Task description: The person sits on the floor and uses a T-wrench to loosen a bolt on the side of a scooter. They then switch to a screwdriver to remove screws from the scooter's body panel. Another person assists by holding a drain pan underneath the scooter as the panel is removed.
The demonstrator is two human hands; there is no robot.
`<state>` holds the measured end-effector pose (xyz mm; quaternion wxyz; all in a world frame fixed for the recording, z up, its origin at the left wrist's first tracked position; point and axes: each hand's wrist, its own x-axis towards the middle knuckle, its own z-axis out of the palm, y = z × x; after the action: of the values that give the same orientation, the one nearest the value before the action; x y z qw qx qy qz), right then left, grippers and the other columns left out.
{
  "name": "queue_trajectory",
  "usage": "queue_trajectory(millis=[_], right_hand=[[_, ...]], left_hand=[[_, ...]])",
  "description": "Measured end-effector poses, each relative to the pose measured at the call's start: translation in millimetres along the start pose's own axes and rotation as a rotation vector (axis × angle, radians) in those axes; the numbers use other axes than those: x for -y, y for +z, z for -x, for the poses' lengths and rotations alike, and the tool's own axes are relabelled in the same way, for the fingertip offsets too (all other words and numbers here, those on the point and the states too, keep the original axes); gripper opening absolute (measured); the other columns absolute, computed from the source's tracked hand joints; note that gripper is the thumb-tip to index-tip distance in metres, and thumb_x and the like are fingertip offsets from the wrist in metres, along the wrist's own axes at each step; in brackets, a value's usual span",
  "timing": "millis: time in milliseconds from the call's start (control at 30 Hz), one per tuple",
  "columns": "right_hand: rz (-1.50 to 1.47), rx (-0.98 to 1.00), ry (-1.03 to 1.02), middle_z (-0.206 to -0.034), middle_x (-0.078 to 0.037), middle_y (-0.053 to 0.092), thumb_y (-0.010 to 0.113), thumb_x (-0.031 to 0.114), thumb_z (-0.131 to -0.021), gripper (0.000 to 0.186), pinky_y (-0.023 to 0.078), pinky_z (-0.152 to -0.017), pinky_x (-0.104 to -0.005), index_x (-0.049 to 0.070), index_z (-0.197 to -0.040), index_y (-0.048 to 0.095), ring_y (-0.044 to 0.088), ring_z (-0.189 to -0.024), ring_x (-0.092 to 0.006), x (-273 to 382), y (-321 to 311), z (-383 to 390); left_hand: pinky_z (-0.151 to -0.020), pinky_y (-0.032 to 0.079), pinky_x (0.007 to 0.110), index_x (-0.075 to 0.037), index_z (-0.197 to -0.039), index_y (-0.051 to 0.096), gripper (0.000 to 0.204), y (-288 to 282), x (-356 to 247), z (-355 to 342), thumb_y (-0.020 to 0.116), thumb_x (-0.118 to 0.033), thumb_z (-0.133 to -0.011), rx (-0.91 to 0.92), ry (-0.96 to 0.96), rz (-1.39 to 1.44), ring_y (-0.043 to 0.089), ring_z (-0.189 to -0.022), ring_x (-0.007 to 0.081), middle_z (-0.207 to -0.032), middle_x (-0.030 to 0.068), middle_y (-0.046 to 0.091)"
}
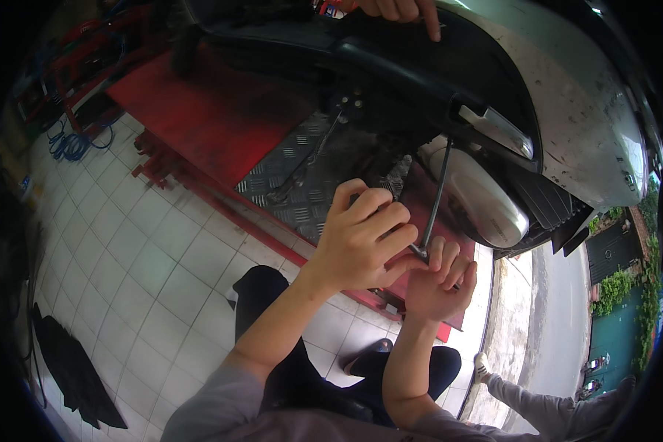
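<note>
standing at a slant between the hands and the machine, a slim, straight, dark metal rod (437, 193) runs from beneath the underside of a black and silver-grey scooter (586, 103) down to a bent lower end. the person's bare right hand (440, 289) is at that lower end, fingers bent and fingertips just beside the metal; how firmly they close on it, i cannot tell. the person's bare left hand (367, 239) is just to the left, back of the hand showing, fingers curled inward, thumb reaching toward the same end; whether they grip anything is hidden. to the right of the rod sits a rounded, silver metal engine cover (486, 200). below the scooter lies a red, flat-topped metal platform (206, 125) with a section of grey, raised-pattern metal plate (276, 168). at the top edge, another person's hand (401, 10) has one finger extended downward over the dark bodywork. white square floor tiles (158, 254) spread out on the left, where a coiled blue hose (74, 144) lies near the platform and a black, crumpled sheet (75, 368) lies lower down.
</note>
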<state>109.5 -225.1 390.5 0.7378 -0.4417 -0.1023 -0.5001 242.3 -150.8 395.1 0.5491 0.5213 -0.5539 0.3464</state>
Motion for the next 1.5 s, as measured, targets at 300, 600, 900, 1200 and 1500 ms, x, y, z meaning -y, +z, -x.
queue_trajectory(millis=[300, 600, 900, 1200, 1500], right_hand=[[0.010, -0.032, -0.015, -0.062, -0.003, 0.040, 0.030, 0.028, -0.098, 0.047, 0.033, -0.071, -0.0335, 0.011, -0.055, 0.036, 0.042, -0.071, -0.0180, -4, 0, -2], [0.040, 0.051, -0.010, -0.062, -0.003, 0.038, 0.034, 0.028, -0.099, 0.048, 0.036, -0.069, -0.0285, 0.013, -0.053, 0.033, 0.040, -0.072, -0.0157, 2, -3, -4], [0.028, 0.049, -0.039, -0.060, -0.002, 0.038, 0.031, 0.027, -0.099, 0.048, 0.036, -0.068, -0.0286, 0.012, -0.054, 0.033, 0.041, -0.068, -0.0156, 7, -2, -6], [-0.013, 0.105, -0.075, -0.057, -0.005, 0.044, 0.032, 0.029, -0.098, 0.049, 0.037, -0.068, -0.0345, 0.010, -0.054, 0.038, 0.048, -0.067, -0.0211, 3, -6, -15], [-0.081, 0.092, -0.014, -0.057, -0.004, 0.042, 0.031, 0.029, -0.100, 0.050, 0.037, -0.074, -0.0341, 0.011, -0.053, 0.036, 0.046, -0.069, -0.0197, 2, -5, -12]], left_hand=[[-0.081, 0.036, 0.042, -0.016, -0.074, 0.064, 0.036, 0, -2, 0, 0.081, -0.041, -0.054, -0.017, -0.021, -0.002, 0.050, -0.085, 0.0214, -0.081, -0.0036, 0.056], [-0.081, 0.036, 0.041, -0.016, -0.076, 0.065, 0.031, 1, -8, -2, 0.078, -0.030, -0.051, -0.005, -0.011, 0.003, 0.051, -0.085, 0.0207, -0.080, -0.0035, 0.057], [-0.079, 0.036, 0.041, -0.017, -0.072, 0.064, 0.034, 10, -10, 2, 0.081, -0.043, -0.056, -0.034, 0.032, -0.051, 0.047, -0.081, 0.0208, -0.074, -0.0039, 0.055], [-0.083, 0.035, 0.044, -0.019, -0.077, 0.065, 0.033, 16, -10, 0, 0.072, -0.051, -0.074, -0.075, 0.044, -0.113, 0.047, -0.098, 0.0229, -0.087, -0.0028, 0.055], [-0.091, 0.039, 0.048, -0.013, -0.078, 0.065, 0.032, 13, -7, -1, 0.077, -0.041, -0.066, -0.013, 0.061, -0.092, 0.045, -0.115, 0.0309, -0.094, 0.0028, 0.056]])
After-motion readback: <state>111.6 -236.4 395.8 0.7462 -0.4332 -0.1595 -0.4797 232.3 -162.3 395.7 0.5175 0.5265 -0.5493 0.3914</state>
